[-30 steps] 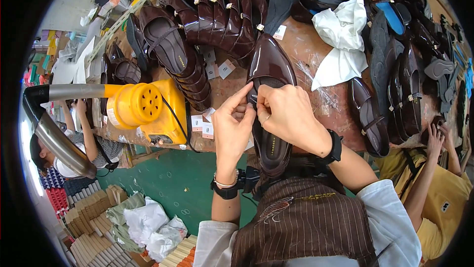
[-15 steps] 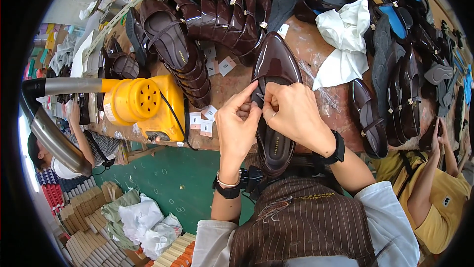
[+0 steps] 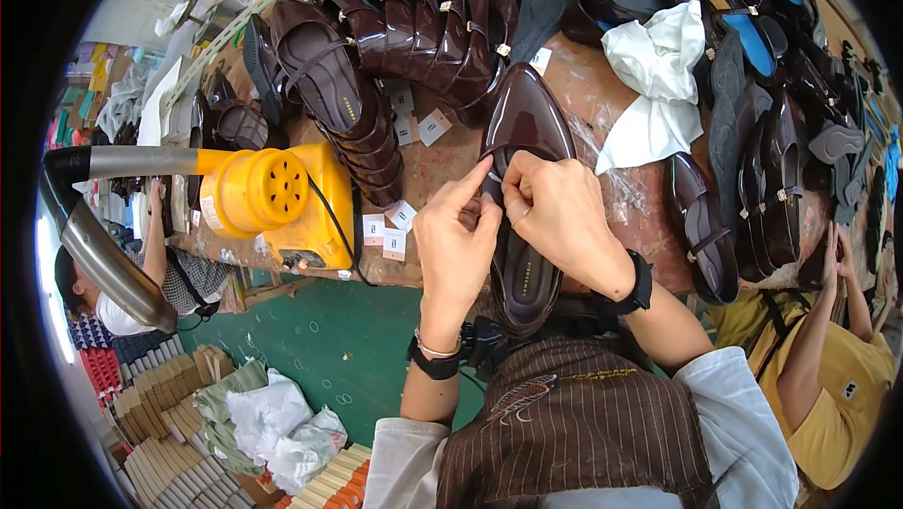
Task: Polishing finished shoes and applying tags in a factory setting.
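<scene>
A glossy dark brown pointed shoe lies before me, toe pointing away, its dark insole showing toward the heel. At its left opening edge, my left hand is closed, with the index finger and thumb tips on the shoe. My right hand bends over the opening, fingers pinched together near the left index fingertip. Whatever sits in that pinch is hidden by the fingers. Beyond the hands, a stacked row of matching strap shoes with small jewelled buckles curves across the bench.
A yellow blower-like machine with a metal pipe stands left, its black cord hanging. Small white tags and crumpled white paper lie on the bench. More shoes line the right. Co-workers sit at both sides.
The hands and the shoe stay nearly in place, with only slight finger movement. At the far left, the co-worker's arm has shifted.
</scene>
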`<state>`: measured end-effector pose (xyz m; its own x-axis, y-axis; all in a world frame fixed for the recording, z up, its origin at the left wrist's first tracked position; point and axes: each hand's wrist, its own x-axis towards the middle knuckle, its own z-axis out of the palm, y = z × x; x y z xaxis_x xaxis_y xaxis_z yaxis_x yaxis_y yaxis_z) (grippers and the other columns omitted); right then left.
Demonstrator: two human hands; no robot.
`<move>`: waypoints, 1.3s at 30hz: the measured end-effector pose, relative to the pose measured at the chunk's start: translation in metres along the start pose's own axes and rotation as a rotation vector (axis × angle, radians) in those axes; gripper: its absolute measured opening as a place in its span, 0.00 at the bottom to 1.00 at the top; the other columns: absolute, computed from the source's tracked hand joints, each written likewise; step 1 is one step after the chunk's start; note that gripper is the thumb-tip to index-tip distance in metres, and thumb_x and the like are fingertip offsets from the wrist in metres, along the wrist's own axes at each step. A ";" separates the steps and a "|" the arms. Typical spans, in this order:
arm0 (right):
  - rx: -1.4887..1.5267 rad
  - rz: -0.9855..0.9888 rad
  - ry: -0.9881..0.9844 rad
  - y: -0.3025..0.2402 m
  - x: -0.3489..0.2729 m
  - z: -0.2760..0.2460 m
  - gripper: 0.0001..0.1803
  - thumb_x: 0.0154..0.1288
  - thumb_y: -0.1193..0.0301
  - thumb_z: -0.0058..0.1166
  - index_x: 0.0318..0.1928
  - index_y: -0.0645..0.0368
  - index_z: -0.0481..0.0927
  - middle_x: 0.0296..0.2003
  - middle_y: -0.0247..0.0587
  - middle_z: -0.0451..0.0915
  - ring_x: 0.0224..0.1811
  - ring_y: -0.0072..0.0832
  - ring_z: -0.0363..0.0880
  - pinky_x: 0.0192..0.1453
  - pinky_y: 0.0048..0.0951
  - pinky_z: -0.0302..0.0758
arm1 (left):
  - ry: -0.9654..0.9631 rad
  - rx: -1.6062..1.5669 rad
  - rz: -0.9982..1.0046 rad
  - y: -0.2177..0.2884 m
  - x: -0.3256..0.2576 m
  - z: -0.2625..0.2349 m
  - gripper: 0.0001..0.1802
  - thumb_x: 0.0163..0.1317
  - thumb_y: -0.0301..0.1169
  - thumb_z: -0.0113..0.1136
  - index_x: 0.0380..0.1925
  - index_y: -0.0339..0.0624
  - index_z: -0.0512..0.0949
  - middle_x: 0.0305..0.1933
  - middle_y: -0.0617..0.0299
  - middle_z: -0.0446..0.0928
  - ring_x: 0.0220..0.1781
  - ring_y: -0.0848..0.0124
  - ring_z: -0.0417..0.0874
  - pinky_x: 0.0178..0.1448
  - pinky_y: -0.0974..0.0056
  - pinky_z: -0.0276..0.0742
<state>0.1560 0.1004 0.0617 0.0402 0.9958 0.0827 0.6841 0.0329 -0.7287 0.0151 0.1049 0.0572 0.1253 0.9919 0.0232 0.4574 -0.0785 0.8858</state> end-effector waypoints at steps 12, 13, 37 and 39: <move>-0.017 -0.019 0.010 0.002 -0.003 0.000 0.02 0.52 0.76 0.57 0.25 0.62 0.79 0.18 0.50 0.77 0.23 0.49 0.79 0.31 0.42 0.75 | 0.007 0.159 0.124 0.005 0.003 0.000 0.15 0.60 0.20 0.57 0.47 0.36 0.83 0.31 0.51 0.78 0.34 0.58 0.78 0.41 0.59 0.73; -0.023 -0.011 0.016 0.002 -0.002 0.000 0.02 0.52 0.76 0.57 0.25 0.62 0.79 0.18 0.50 0.77 0.23 0.49 0.79 0.31 0.42 0.75 | 0.021 0.173 0.150 0.004 0.004 0.001 0.15 0.60 0.19 0.57 0.47 0.36 0.83 0.31 0.51 0.78 0.34 0.58 0.78 0.40 0.59 0.73; 0.155 0.049 -0.044 -0.021 -0.014 -0.064 0.06 0.54 0.76 0.66 0.33 0.62 0.85 0.19 0.41 0.80 0.20 0.29 0.78 0.26 0.28 0.71 | 0.186 -0.075 0.309 0.003 -0.004 0.002 0.02 0.65 0.20 0.55 0.35 0.35 0.72 0.42 0.54 0.81 0.29 0.66 0.80 0.34 0.67 0.75; 0.416 0.106 -0.270 -0.006 -0.013 -0.084 0.07 0.59 0.73 0.64 0.37 0.64 0.85 0.17 0.29 0.77 0.20 0.15 0.73 0.26 0.23 0.70 | 0.138 -0.177 0.188 0.008 -0.004 0.003 0.02 0.68 0.22 0.55 0.35 0.36 0.72 0.37 0.58 0.82 0.28 0.75 0.78 0.35 0.70 0.75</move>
<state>0.2121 0.0805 0.1221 -0.1339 0.9803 -0.1455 0.3363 -0.0932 -0.9371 0.0209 0.0997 0.0626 0.0668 0.9668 0.2468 0.2749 -0.2556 0.9269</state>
